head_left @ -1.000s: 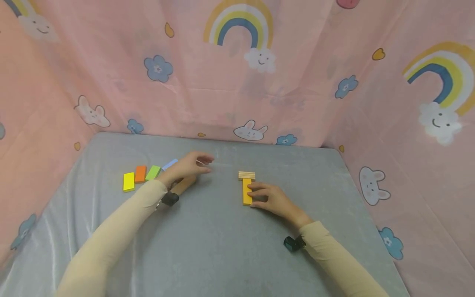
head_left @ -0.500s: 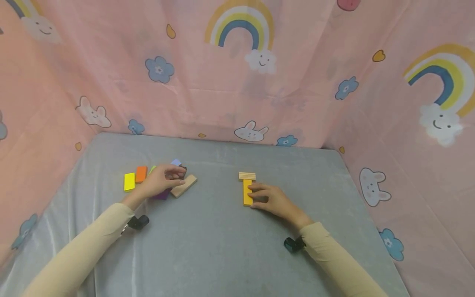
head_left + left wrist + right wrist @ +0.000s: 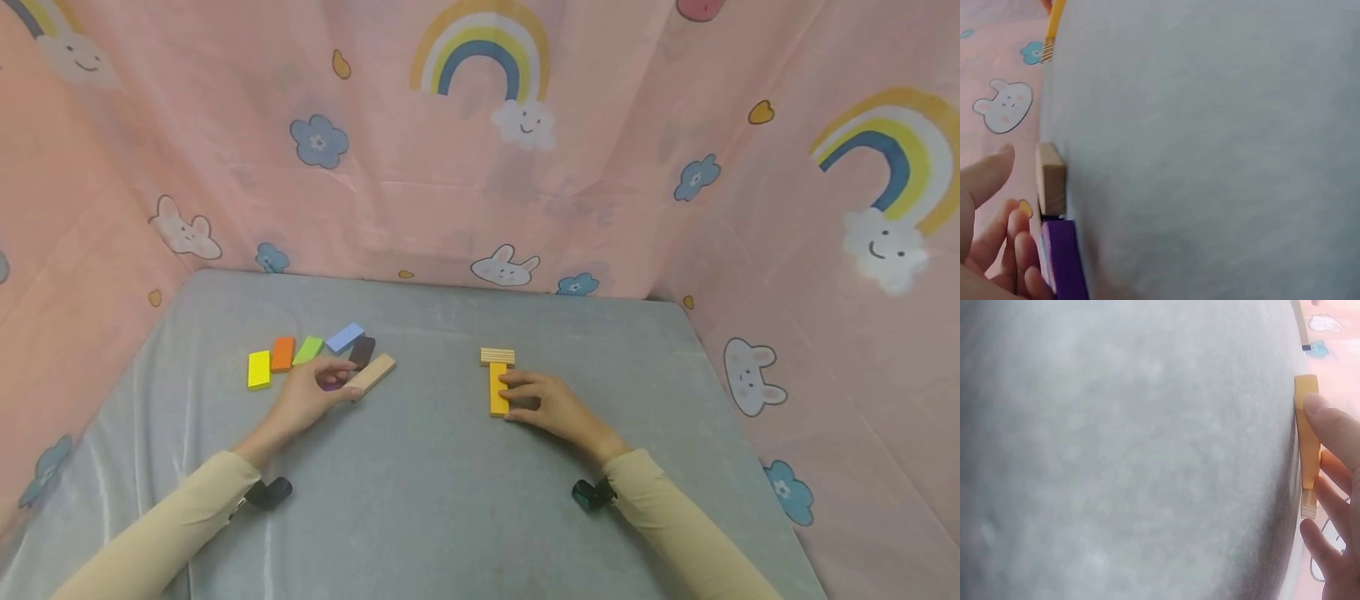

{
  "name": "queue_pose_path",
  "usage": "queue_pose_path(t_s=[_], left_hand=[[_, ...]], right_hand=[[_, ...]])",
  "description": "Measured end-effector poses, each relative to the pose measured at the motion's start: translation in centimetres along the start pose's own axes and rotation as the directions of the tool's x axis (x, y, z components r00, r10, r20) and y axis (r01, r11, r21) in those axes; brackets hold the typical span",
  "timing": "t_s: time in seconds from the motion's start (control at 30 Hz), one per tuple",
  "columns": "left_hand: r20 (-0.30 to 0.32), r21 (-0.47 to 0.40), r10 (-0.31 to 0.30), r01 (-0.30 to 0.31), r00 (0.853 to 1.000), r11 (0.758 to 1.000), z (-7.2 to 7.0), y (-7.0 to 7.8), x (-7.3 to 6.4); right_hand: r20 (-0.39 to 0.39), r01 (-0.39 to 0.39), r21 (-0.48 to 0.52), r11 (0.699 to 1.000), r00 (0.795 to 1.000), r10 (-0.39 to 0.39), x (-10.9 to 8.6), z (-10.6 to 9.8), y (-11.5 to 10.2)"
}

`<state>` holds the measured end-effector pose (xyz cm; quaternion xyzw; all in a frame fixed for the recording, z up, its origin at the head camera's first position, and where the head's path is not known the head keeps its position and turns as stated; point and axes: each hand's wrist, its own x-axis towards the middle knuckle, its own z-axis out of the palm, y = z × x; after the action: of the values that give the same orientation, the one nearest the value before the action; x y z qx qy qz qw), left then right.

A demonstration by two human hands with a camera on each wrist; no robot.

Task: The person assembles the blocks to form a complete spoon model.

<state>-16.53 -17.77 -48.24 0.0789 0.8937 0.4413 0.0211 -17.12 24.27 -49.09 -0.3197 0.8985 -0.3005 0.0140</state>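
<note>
My left hand [image 3: 307, 396] hovers over the left group of blocks, thumb and fingers apart. Its fingers overlap a purple block [image 3: 1065, 259], mostly hidden under them in the head view. The thumb tip is right at the near end of a plain wooden block [image 3: 375, 373]. Further right, my right hand [image 3: 551, 408] rests its fingertips on an amber-yellow block [image 3: 498, 400] lying lengthwise. The right wrist view shows the thumb against that block's near part [image 3: 1305, 387], with the other fingers spread. At the far end of the amber block sits a striped wooden piece [image 3: 497, 357], crosswise, forming a T.
Bright yellow [image 3: 258, 369], orange [image 3: 282, 354], green [image 3: 309, 349], light blue [image 3: 345, 337] and dark brown [image 3: 363, 352] blocks lie around the left hand. A grey cloth [image 3: 420, 500] covers the table. Pink patterned curtains [image 3: 600, 200] stand behind and at both sides.
My left hand has moved left and toward me, from beyond the plain wooden block to over the purple one. The right hand and the T-shaped blocks have stayed put.
</note>
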Motion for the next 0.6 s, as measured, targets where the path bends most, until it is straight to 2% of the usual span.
queue_pose_path(t_s=[0.1, 0.33, 0.6], left_hand=[[-0.040, 0.012, 0.011, -0.010, 0.999, 1.000, 0.4, -0.3, -0.3], [-0.120, 0.105, 0.059, -0.047, 0.991, 0.993, 1.1, -0.6, -0.6], [-0.142, 0.150, 0.058, -0.037, 0.988, 0.988, 1.5, -1.0, -0.6]], right_hand=[[-0.001, 0.004, 0.002, 1.000, 1.000, -0.004, 0.0, 0.0, 0.0], [0.011, -0.006, 0.011, 1.000, 1.000, 0.006, 0.0, -0.1, -0.1], [0.007, -0.011, 0.013, 1.000, 1.000, 0.010, -0.1, -0.1, -0.1]])
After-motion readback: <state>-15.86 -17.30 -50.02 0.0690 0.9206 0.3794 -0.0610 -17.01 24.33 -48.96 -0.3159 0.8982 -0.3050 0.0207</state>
